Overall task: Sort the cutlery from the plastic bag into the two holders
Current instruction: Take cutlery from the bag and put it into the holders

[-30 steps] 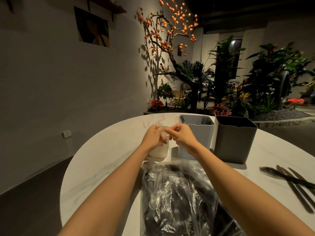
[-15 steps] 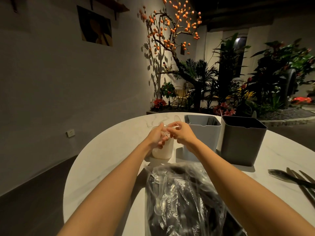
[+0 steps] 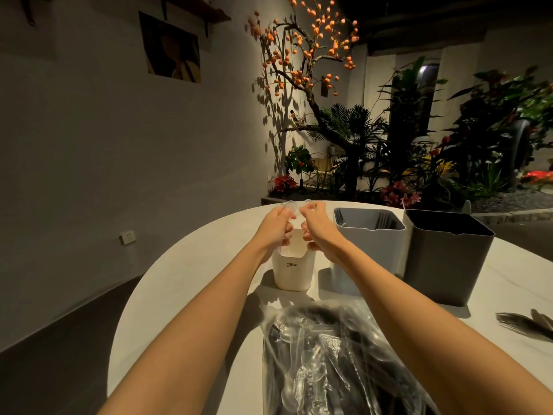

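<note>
Both bare forearms reach forward; the left hand [image 3: 276,224] and right hand [image 3: 317,224] sit side by side, fingers curled, barely apart.

The plastic bag [image 3: 344,360] and dark cutlery [image 3: 526,323] (far right) run past the frame's edges.

— Can you read anything on that table?

— Only one word. The white holder [image 3: 293,271] has "CRBW" printed in small dark letters on its front wall, just below where the left hand [image 3: 273,227] and the right hand [image 3: 318,224] pinch clear spoons above its rim.

— Anything under it?

— A fainter line, too small to read.
</note>
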Demonstrator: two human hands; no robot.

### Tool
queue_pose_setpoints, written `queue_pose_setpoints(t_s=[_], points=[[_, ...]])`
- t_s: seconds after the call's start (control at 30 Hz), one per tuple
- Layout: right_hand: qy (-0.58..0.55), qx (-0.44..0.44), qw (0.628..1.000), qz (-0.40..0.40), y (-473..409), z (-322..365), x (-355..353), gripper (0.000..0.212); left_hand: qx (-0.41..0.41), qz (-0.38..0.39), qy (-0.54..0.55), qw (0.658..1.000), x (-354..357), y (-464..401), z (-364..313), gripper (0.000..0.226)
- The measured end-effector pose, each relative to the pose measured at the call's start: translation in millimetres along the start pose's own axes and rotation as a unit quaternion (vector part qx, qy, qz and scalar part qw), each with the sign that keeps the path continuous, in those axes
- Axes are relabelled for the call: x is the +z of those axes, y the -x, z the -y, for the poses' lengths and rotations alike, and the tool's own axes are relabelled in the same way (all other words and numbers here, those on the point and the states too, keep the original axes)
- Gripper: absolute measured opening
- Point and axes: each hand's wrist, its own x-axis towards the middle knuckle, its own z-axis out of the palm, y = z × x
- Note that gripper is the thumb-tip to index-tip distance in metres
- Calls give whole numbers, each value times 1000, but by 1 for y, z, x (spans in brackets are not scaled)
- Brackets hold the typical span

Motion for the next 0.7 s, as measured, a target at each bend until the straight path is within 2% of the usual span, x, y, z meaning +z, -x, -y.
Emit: queue_pose_setpoints(t_s=[0.13,0.27,0.53,0.63,0.7], points=[[3,-76,995,-65,-13,-4,6,21,19,-56,-32,998,1,-11,5,27],[58,-113,988,-85,-25,-6,7,28,21,-61,-65,996,4,-16,7,38],[119,-71,981,-132,-45,-34,8,8,-18,-40,-158,987,-2,-31,39,31],[185,-91,970,-127,-47,-36,12,10,-15,-15,-130,991,-8,-25,44,29],[257,-90,957,-95,-47,-36,14,6,-13,-1,-97,995,-10,-23,46,28]])
